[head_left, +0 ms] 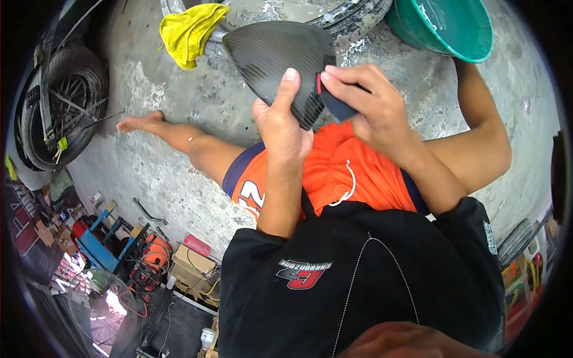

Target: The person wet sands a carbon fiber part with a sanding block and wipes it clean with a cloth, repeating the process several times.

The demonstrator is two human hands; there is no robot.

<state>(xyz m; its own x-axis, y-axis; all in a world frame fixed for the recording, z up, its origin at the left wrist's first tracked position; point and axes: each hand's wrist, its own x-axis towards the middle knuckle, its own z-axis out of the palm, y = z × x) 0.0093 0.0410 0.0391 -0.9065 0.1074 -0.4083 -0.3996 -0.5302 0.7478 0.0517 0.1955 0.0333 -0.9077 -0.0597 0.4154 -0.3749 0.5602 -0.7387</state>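
A curved, dark carbon-fibre panel [283,52] with a woven pattern is tilted up in front of my lap. My left hand [282,122] grips its lower edge, the thumb lying on the face and the fingers hidden behind. In my right hand [371,98] a folded dark sheet with a red strip [337,106] is pinched against the panel's lower right edge. Whether the sheet is sandpaper or a cloth, I cannot make out. Just left of the panel, a yellow cloth [188,33] hangs over a ring-shaped part.
A green bucket [444,27] with liquid stands at the upper right, beside a tyre [358,15]. Another wheel [62,107] is at the left. Toward the lower left are cardboard boxes [192,265], an orange machine [156,250] and a fan [98,298]. The concrete floor [173,98] is stained.
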